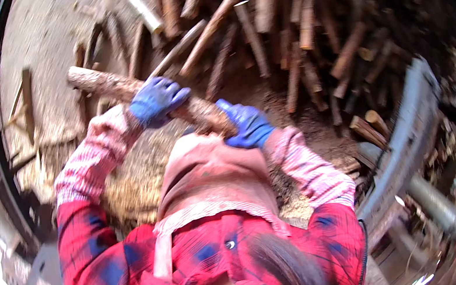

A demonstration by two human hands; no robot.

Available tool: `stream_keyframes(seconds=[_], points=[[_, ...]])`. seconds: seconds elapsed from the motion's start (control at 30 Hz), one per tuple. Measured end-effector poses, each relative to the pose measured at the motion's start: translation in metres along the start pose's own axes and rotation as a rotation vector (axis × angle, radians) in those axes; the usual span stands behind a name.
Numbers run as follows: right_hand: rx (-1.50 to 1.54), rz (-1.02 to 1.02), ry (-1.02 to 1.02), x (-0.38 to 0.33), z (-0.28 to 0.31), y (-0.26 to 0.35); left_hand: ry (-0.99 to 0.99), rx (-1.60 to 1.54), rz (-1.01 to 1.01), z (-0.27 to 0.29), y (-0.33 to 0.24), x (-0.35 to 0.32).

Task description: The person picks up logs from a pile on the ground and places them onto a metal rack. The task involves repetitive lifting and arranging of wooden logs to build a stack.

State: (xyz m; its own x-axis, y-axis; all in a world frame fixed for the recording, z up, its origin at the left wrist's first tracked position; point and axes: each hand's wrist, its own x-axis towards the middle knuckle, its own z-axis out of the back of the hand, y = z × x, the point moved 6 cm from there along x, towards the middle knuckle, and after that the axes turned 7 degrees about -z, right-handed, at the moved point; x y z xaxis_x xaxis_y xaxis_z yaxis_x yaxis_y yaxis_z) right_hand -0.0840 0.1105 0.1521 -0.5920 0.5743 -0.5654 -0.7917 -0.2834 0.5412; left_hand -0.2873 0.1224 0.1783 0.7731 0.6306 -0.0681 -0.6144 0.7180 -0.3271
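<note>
Log [107, 83] slanted before us, our gloved left grip [158, 101] clasped its middle, our right grip [249, 125] held its near end

Grey-tan floor [40, 32]: cut logs [307, 23] in a loose heap; straw-coloured litter [128, 187] (blurred; shavings or straw, unclear) nearer.

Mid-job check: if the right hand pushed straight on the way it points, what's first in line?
The log, whose near end the right hand touches. Just past that, the left hand seems roughly in line, though depth is hard to judge from this view.
</note>
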Motion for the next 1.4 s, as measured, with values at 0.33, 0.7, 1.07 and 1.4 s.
stream_keyframes(seconds=[0.33,0.7,1.07,1.4], points=[[1.213,-0.041,-0.402,-0.244,-0.038,-0.094,-0.547,-2.375,0.438,-0.067,-0.235,0.159],[0.751,0.014,-1.535,-0.638,0.149,-0.287,-0.626,-1.033,-0.439,0.122,-0.54,0.363],[-0.036,-0.805,-1.201,-0.65,0.056,-0.462,-0.121,-0.796,0.774,-0.143,-0.312,0.107],[-0.187,-0.209,-1.598,-0.43,0.029,-0.246,-0.084,-0.973,1.45,-0.205,-0.215,-0.137]])
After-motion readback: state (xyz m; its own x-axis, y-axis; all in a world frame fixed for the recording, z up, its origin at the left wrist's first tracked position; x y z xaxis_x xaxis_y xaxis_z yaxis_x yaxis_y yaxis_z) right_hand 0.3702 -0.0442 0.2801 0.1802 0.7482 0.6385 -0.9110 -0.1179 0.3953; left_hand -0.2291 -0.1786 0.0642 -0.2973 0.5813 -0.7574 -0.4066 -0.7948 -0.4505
